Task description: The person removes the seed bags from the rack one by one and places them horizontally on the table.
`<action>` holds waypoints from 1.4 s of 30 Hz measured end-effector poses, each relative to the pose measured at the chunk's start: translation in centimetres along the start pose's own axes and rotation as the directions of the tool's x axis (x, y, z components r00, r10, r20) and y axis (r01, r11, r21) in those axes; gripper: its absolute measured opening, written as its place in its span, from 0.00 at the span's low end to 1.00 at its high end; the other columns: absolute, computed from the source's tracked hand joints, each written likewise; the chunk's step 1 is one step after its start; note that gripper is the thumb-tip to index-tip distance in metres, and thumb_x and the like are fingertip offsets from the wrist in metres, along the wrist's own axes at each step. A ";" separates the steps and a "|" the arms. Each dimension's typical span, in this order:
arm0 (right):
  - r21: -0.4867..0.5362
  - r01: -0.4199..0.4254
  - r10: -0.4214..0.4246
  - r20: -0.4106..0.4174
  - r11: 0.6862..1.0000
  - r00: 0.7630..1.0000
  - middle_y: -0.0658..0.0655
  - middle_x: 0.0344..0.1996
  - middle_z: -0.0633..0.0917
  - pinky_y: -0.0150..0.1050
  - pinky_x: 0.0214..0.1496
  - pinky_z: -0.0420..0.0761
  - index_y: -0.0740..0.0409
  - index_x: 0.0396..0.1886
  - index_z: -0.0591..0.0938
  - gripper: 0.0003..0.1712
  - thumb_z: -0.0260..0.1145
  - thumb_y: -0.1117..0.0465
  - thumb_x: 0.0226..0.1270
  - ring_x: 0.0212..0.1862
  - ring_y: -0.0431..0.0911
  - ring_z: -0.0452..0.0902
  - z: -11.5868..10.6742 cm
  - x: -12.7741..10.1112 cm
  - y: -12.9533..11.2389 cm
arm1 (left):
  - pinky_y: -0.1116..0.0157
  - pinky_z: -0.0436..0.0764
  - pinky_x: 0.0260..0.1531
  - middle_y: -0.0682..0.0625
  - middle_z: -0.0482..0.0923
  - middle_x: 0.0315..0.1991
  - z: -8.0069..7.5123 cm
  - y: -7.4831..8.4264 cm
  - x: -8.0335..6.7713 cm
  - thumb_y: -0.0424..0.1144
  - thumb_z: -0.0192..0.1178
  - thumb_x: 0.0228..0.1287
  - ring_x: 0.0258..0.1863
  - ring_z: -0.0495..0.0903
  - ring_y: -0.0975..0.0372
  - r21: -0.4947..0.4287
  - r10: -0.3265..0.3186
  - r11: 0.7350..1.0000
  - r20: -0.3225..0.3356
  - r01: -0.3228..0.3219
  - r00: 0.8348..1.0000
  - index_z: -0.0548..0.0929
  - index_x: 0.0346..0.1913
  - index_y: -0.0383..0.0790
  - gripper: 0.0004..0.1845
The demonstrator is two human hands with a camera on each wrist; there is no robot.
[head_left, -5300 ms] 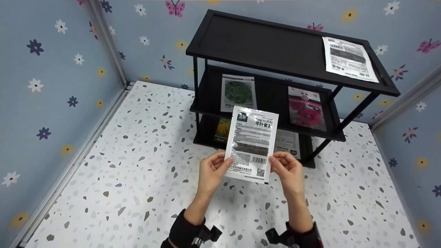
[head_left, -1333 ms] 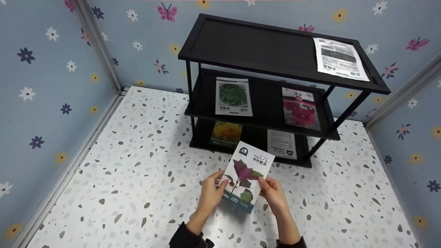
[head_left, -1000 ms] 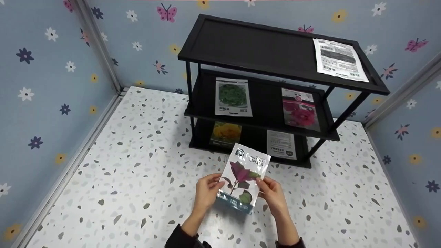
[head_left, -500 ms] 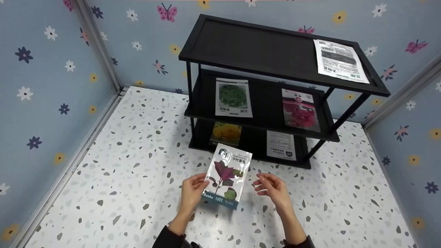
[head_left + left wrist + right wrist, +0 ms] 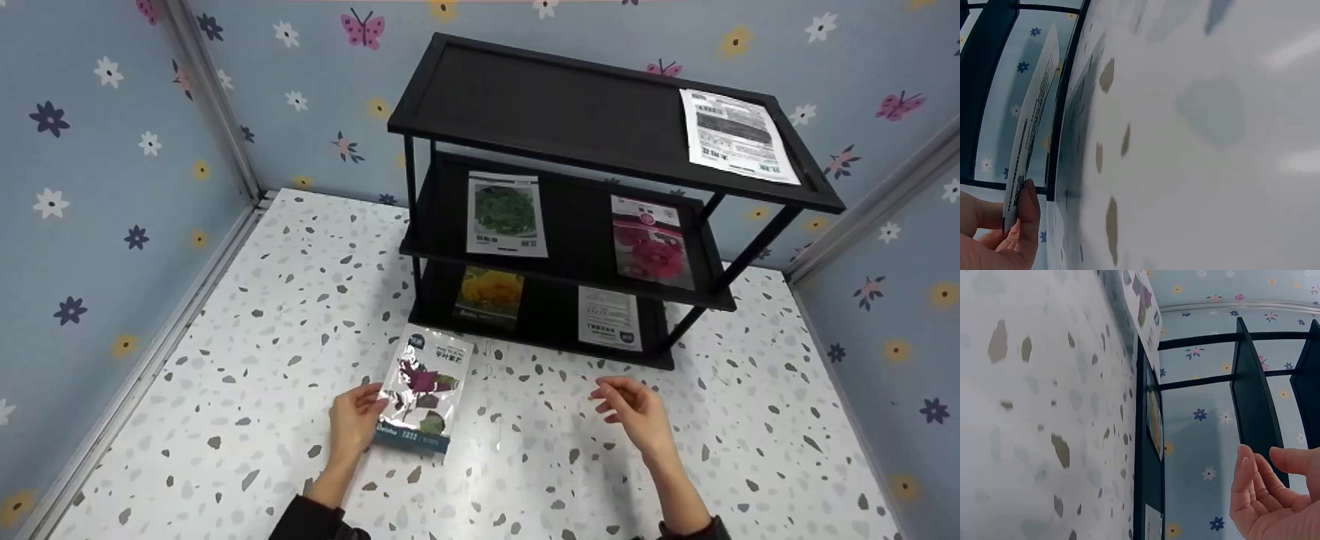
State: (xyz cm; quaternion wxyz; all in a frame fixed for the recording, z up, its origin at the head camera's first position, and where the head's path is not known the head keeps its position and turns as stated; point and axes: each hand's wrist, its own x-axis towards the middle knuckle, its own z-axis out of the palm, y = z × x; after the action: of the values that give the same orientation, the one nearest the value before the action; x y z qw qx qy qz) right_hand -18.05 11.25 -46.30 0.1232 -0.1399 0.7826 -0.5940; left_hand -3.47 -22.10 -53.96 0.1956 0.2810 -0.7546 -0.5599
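Note:
My left hand (image 5: pixel 355 421) pinches a seed packet (image 5: pixel 424 390) by its left edge, thumb on the front. The packet is white with a purple-leaved plant picture and a teal band along the bottom. In the left wrist view the packet (image 5: pixel 1030 124) appears nearly edge-on, its printed back showing, held between thumb and fingers above the floor. My right hand (image 5: pixel 634 416) hovers in front of the shelf's right part, fingers loosely bent and holding nothing. In the right wrist view that hand (image 5: pixel 1275 495) shows a gap between thumb and fingers.
A black three-tier shelf (image 5: pixel 570 105) stands by the flowered wall. A white packet (image 5: pixel 739 135) lies on top; green-leaf (image 5: pixel 507 214) and pink-flower packets (image 5: pixel 652 241) lie on the middle tier. Below are a yellow-flower packet (image 5: pixel 491 292) and a text-side-up packet (image 5: pixel 609 318). Speckled floor (image 5: pixel 262 375) lies in front.
The packet has been turned from its printed back to its picture side. My right hand has let go of it and moved right; my left hand has carried it left.

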 end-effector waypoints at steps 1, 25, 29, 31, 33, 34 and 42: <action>-0.012 -0.002 0.002 -0.005 1.000 1.000 0.64 0.30 0.82 0.35 0.27 0.79 0.73 0.42 0.76 0.12 0.57 0.67 0.63 0.26 0.44 0.78 -0.3 0.0 0.0 | 0.64 0.78 0.36 0.32 0.78 0.33 -0.5 -0.1 0.1 0.20 0.58 0.50 0.35 0.78 0.47 0.013 0.000 1.000 -0.006 0.000 1.000 0.75 0.41 0.18 0.13; -0.202 0.077 -0.086 -0.037 0.976 0.996 0.63 0.29 0.82 0.32 0.25 0.78 0.71 0.40 0.78 0.10 0.56 0.69 0.62 0.26 0.43 0.78 -4.4 0.6 -1.6 | 0.54 0.76 0.31 0.31 0.77 0.29 -7.8 -1.8 2.7 0.22 0.56 0.49 0.28 0.77 0.46 0.381 0.052 0.924 -0.096 -0.011 0.994 0.76 0.38 0.18 0.11; -0.219 0.068 -0.079 -0.043 0.973 0.996 0.62 0.29 0.82 0.33 0.26 0.78 0.69 0.39 0.78 0.09 0.57 0.68 0.62 0.26 0.43 0.78 -4.6 0.6 -1.9 | 0.50 0.74 0.33 0.30 0.76 0.30 -7.9 -1.6 2.6 0.24 0.56 0.50 0.30 0.76 0.44 0.451 0.049 0.892 -0.079 -0.008 0.996 0.76 0.39 0.18 0.13; -0.233 0.073 -0.085 -0.042 0.970 0.995 0.61 0.29 0.82 0.34 0.26 0.78 0.68 0.38 0.79 0.09 0.58 0.67 0.62 0.27 0.43 0.78 -4.9 0.7 -2.2 | 0.49 0.73 0.34 0.30 0.76 0.32 -8.0 -1.3 2.5 0.27 0.55 0.51 0.33 0.76 0.42 0.485 0.025 0.874 -0.065 0.010 0.998 0.75 0.39 0.18 0.14; -0.256 0.087 -0.100 -0.039 0.963 0.994 0.62 0.29 0.82 0.34 0.26 0.78 0.69 0.39 0.78 0.09 0.57 0.68 0.62 0.27 0.43 0.78 -5.1 0.6 -2.8 | 0.48 0.73 0.34 0.29 0.76 0.34 -8.1 -1.0 2.4 0.29 0.55 0.52 0.35 0.75 0.41 0.511 -0.003 0.859 -0.045 0.026 0.999 0.75 0.40 0.18 0.15; -0.269 0.095 -0.109 -0.038 0.958 0.993 0.62 0.29 0.82 0.34 0.26 0.78 0.69 0.38 0.78 0.08 0.57 0.68 0.62 0.27 0.43 0.78 -5.2 0.5 -3.3 | 0.48 0.73 0.34 0.29 0.75 0.35 -8.1 -0.8 2.4 0.30 0.55 0.53 0.36 0.75 0.40 0.525 -0.016 0.851 -0.035 0.032 0.999 0.75 0.41 0.18 0.16; -0.370 0.126 -0.147 -0.030 0.921 0.989 0.65 0.30 0.81 0.32 0.26 0.78 0.71 0.39 0.78 0.08 0.57 0.71 0.61 0.26 0.40 0.78 -5.6 -0.3 -7.6 | 0.46 0.72 0.37 0.25 0.71 0.38 -7.6 1.6 2.7 0.32 0.58 0.52 0.39 0.71 0.37 0.611 0.020 0.788 0.099 -0.077 0.995 0.71 0.45 0.15 0.22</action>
State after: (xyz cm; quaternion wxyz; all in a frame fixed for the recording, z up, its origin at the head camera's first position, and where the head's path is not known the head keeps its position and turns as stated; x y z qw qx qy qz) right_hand -19.22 14.42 -37.45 0.0308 -0.1974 0.8712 -0.4484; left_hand -1.21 -29.07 -50.21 0.0750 0.2849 -0.9102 -0.2909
